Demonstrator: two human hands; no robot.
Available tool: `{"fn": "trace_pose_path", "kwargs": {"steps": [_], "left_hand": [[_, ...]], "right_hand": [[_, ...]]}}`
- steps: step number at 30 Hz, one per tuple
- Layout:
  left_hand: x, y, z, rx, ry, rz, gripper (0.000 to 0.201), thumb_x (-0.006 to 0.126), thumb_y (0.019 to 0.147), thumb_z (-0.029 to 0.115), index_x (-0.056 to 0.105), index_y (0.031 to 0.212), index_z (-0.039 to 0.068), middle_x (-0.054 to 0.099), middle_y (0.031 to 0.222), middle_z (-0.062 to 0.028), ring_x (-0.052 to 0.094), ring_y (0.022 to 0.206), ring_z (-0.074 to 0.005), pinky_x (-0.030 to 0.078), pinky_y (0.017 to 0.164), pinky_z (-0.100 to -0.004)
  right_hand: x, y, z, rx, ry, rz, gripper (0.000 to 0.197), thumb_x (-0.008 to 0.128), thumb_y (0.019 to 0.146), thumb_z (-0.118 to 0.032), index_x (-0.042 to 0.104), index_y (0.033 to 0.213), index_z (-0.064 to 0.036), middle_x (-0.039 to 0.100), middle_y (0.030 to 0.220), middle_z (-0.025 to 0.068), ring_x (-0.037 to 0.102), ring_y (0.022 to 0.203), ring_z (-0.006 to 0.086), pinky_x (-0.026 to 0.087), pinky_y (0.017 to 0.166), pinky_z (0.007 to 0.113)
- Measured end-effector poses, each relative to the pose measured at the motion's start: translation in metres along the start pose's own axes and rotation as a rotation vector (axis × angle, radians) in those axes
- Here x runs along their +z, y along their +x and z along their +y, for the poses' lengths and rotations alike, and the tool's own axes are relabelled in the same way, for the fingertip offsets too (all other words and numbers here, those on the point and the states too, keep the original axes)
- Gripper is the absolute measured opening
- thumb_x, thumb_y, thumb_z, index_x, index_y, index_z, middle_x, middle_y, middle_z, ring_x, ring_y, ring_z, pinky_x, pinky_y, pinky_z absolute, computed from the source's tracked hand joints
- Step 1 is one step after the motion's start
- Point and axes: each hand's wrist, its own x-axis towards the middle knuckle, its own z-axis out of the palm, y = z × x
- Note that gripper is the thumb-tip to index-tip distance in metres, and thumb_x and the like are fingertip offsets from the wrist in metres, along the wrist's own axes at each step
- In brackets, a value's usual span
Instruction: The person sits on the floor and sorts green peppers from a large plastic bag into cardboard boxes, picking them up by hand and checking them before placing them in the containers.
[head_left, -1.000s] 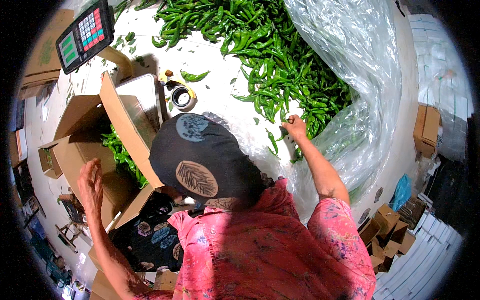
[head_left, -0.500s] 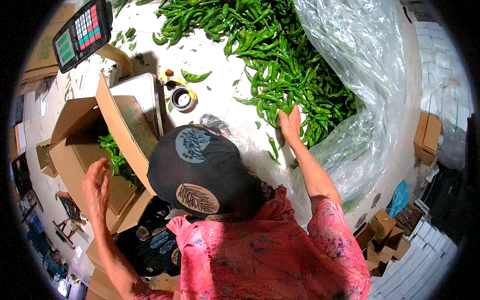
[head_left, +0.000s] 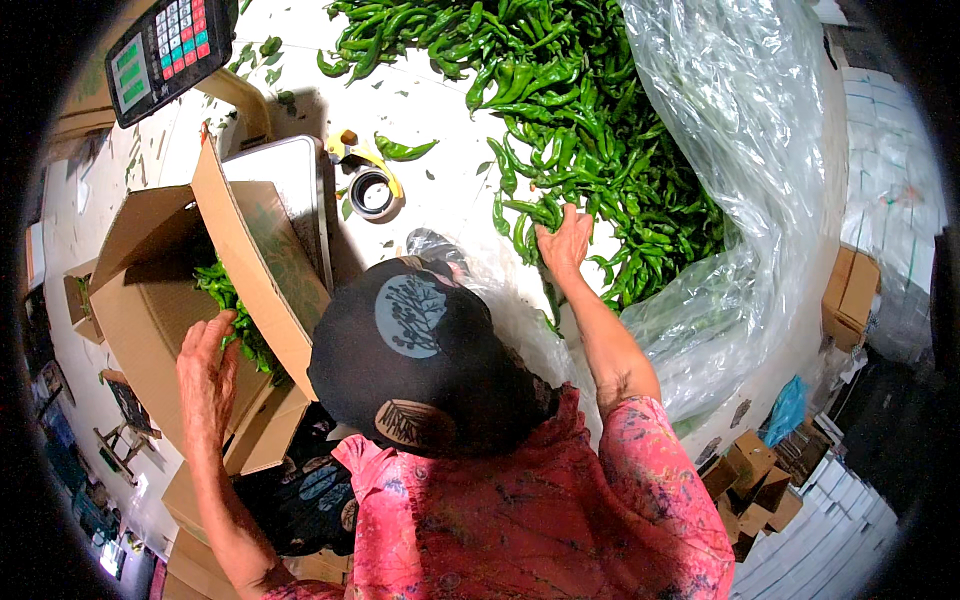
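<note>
Green peppers (head_left: 600,170) could slip from the right hand (head_left: 565,238) if its grip took too many glossy ones at once, and the loose plastic sheet (head_left: 770,150) near that forearm could snag or drag some along; they lie heaped just ahead of the right fingertips, a few apparently touching them, though I cannot tell whether that grip has closed around any. The left hand (head_left: 208,360), its grip slack and parted with nothing visibly held, sits right by more peppers inside the cardboard box (head_left: 150,330).
</note>
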Motion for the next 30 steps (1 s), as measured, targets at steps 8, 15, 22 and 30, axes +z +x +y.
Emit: {"fn": "trace_pose_path", "kwargs": {"steps": [8,15,22,30], "left_hand": [[0.000,0.002,0.010,0.023,-0.030,0.014,0.032,0.062,0.083,-0.003,0.059,0.114,0.002,0.056,0.092,-0.0176,0.055,0.086,-0.0363,0.045,0.077,-0.0444],[-0.002,-0.003,0.010,0.013,0.009,0.003,0.033,0.062,0.082,-0.004,0.059,0.114,0.001,0.053,0.088,-0.0178,0.053,0.083,-0.0358,0.044,0.075,-0.0438],[0.003,0.007,0.011,0.075,0.024,-0.007,0.035,0.063,0.080,-0.004,0.059,0.114,0.000,0.051,0.085,-0.0171,0.052,0.081,-0.0347,0.043,0.072,-0.0429],[0.001,0.007,0.011,-0.042,-0.037,-0.093,0.035,0.060,0.082,-0.006,0.059,0.116,0.002,0.057,0.095,-0.0192,0.056,0.088,-0.0378,0.046,0.079,-0.0423]], "right_hand": [[-0.005,0.015,-0.009,-0.464,-0.144,-0.106,0.038,0.071,0.071,-0.017,0.057,0.104,-0.0038,0.058,0.099,0.0180,0.053,0.100,0.0376,0.041,0.088,0.049],[-0.018,0.041,-0.039,-0.382,0.211,-0.200,0.036,0.066,0.074,-0.018,0.058,0.105,-0.0007,0.055,0.096,0.0218,0.055,0.094,0.0406,0.044,0.085,0.047],[0.021,0.075,-0.098,-0.321,-0.119,-0.233,0.044,0.070,0.076,-0.018,0.058,0.114,0.0010,0.059,0.110,0.0249,0.060,0.101,0.0422,0.051,0.087,0.049],[-0.033,0.109,-0.106,-0.135,-0.012,-0.620,0.067,0.073,0.064,-0.030,0.059,0.123,-0.0024,0.066,0.111,0.0201,0.065,0.097,0.0314,0.052,0.087,0.037]]}}
